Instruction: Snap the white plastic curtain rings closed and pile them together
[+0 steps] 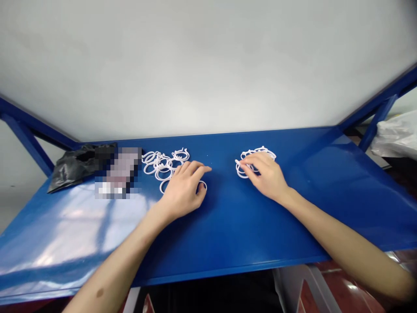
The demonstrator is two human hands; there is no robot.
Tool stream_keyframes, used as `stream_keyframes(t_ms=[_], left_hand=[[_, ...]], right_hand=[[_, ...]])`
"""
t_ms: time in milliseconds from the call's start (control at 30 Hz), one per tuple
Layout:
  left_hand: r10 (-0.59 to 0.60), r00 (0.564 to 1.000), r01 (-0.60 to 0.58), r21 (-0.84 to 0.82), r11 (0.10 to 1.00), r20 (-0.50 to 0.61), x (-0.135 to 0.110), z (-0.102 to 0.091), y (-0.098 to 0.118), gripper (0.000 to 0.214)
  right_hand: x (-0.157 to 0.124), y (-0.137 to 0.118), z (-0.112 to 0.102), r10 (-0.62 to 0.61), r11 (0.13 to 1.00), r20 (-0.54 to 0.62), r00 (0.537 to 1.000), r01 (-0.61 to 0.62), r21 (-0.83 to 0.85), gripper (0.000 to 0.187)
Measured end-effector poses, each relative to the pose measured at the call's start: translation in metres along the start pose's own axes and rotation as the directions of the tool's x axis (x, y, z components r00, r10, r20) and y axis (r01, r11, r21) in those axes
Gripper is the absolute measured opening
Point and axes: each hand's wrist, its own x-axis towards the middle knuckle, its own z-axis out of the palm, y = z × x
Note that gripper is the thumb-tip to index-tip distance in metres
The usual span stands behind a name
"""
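On the left, a loose pile of thin white loops [162,163], each with a small knot-like bump, lies on the blue table [208,234]. My left hand [185,187] is over the near right side of this pile, palm down, fingers apart and thumb spread. One loop shows partly from under it; whether the hand touches it is hard to tell. To the right lies a second group of similar white loops [265,151]. There, my right hand [265,176] pinches a white loop [241,174] by its bump between thumb and fingertips, while the hand covers part of the group.
A black plastic bag [74,171] and a blurred-out flat object [122,169] lie at the table's left. Blue frame posts [378,119] rise at both ends. A pale wall [208,65] stands behind. A whitish plastic bag [397,134] is beyond the right end.
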Motion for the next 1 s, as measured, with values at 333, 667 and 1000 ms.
stream_keyframes(t_ms=[333,667,1000], left_hand=[[-0.001,0.994,-0.009,0.091,0.996,0.112,-0.001,0.010,-0.017,0.024],[0.083,0.996,-0.085,0.035,0.996,0.037,0.002,0.013,-0.010,0.016],[0.134,0.989,-0.142,-0.133,0.981,-0.068,0.000,0.017,-0.002,0.017]], right_hand=[[0.001,0.017,-0.002,0.179,0.930,0.027,0.983,-0.160,-0.332,0.027],[-0.002,0.018,0.000,0.199,0.905,0.058,0.978,-0.160,-0.394,0.029],[0.004,-0.003,-0.008,0.053,0.991,0.069,0.996,-0.044,-0.128,0.027]])
